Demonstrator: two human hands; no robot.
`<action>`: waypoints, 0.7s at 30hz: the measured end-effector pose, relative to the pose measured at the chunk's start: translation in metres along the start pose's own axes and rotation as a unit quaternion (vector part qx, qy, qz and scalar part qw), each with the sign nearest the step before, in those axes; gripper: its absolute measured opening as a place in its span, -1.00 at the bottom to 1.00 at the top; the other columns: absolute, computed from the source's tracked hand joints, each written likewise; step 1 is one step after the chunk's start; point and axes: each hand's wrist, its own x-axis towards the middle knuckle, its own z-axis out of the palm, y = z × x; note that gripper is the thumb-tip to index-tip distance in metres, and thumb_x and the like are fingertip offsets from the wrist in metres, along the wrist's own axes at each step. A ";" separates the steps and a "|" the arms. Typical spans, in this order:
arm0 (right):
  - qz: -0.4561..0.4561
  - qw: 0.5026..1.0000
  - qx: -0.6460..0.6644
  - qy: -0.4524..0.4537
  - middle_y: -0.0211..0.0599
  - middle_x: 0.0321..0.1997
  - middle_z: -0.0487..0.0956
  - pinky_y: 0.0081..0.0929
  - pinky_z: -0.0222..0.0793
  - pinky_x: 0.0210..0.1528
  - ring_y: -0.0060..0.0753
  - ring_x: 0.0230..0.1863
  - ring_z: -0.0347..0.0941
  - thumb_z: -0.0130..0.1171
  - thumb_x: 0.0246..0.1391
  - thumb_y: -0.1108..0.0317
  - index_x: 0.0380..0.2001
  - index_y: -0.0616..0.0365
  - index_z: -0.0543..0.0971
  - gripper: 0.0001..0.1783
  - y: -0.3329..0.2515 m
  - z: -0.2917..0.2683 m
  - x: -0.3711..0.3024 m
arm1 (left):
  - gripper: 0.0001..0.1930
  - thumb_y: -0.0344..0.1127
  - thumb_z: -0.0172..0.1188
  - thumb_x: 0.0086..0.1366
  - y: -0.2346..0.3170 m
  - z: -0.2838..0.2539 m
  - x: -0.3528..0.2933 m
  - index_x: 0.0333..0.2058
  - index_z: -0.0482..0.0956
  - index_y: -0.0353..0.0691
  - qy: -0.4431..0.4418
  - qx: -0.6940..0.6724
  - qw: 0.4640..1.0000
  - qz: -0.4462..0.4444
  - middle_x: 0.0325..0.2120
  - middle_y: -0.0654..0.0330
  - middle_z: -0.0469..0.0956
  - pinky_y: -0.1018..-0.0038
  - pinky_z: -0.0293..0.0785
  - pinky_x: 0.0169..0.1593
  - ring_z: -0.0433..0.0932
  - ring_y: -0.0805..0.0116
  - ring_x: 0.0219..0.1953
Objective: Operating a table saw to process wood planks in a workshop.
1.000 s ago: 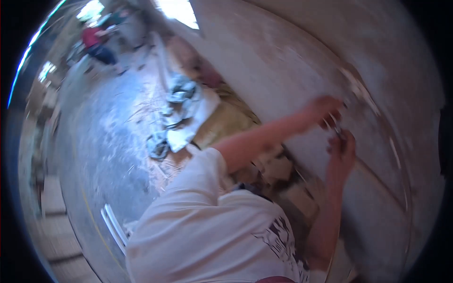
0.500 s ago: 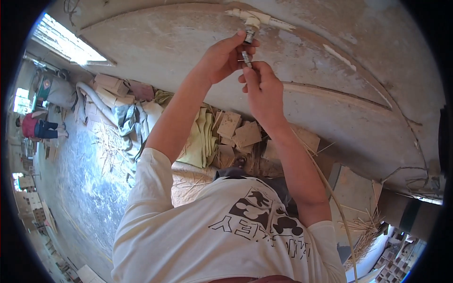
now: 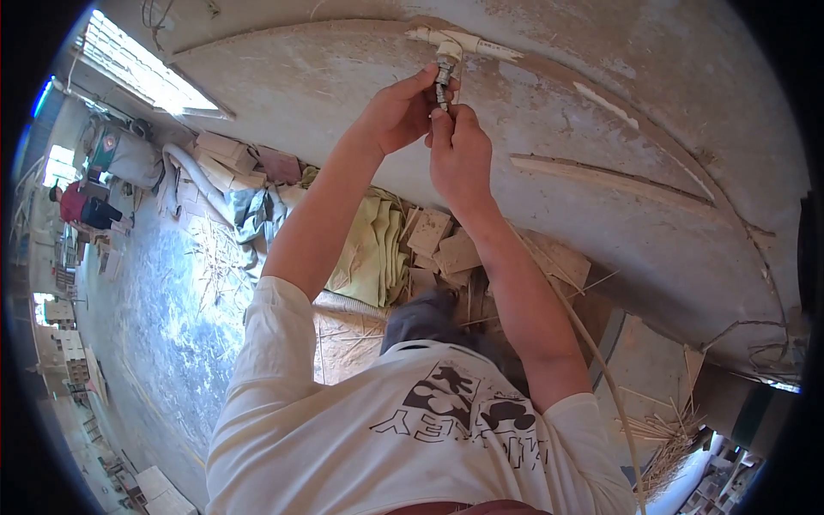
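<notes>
A dusty white pipe with a tee (image 3: 448,45) is fixed along the wall, high in front of me. From the tee hangs a metal coupler (image 3: 444,72). My left hand (image 3: 403,112) is closed around the coupler, thumb on its near side and the other fingers partly hidden behind. Just below, my right hand (image 3: 461,159) pinches a small metal hose fitting (image 3: 442,97) between thumb and forefinger. The fitting's upper end meets the coupler's lower end; whether it is seated inside cannot be made out. A thin yellowish hose (image 3: 592,348) passes behind my right forearm.
Wood blocks (image 3: 429,232) and yellow-green sheets (image 3: 369,253) are piled along the wall's foot. A grey flexible duct (image 3: 193,176) lies left of them. Thin sticks (image 3: 674,446) are heaped at lower right. Another person (image 3: 86,206) stands far left.
My right hand has moved up and slightly left, bringing the fitting against the coupler; a gap showed between them before. My left hand stays at the coupler. The view has shifted slightly.
</notes>
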 end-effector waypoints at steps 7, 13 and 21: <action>0.015 0.998 0.039 0.047 -0.23 -0.61 0.51 -0.35 0.32 -0.45 -0.35 -0.58 0.43 -0.04 0.29 0.26 -0.35 0.28 0.44 -0.73 -0.006 0.008 -0.002 | -0.58 0.09 0.01 0.37 0.004 0.005 0.001 -0.20 0.53 -0.18 0.011 0.023 1.000 -0.016 -0.46 0.35 0.50 0.50 0.26 -0.62 0.45 0.48 -0.51; 0.067 0.992 0.057 0.090 -0.25 -0.62 0.51 -0.35 0.32 -0.49 -0.36 -0.59 0.44 -0.04 0.29 0.25 -0.36 0.26 0.44 -0.73 -0.012 0.018 -0.008 | -0.59 0.08 -0.01 0.38 0.004 -0.003 0.006 -0.20 0.53 -0.19 -0.033 0.031 0.999 -0.030 -0.48 0.34 0.49 0.52 0.23 -0.63 0.41 0.49 -0.54; 0.070 0.962 -0.174 0.199 -0.11 -0.58 0.52 -0.23 0.32 -0.49 -0.07 -0.56 0.47 -0.05 0.27 0.26 -0.32 0.22 0.45 -0.77 -0.019 0.039 -0.003 | -0.63 -0.01 0.05 0.38 -0.008 -0.013 0.020 -0.19 0.54 -0.25 -0.119 -0.054 0.989 -0.074 -0.47 0.32 0.48 0.50 0.37 -0.41 0.43 0.48 -0.45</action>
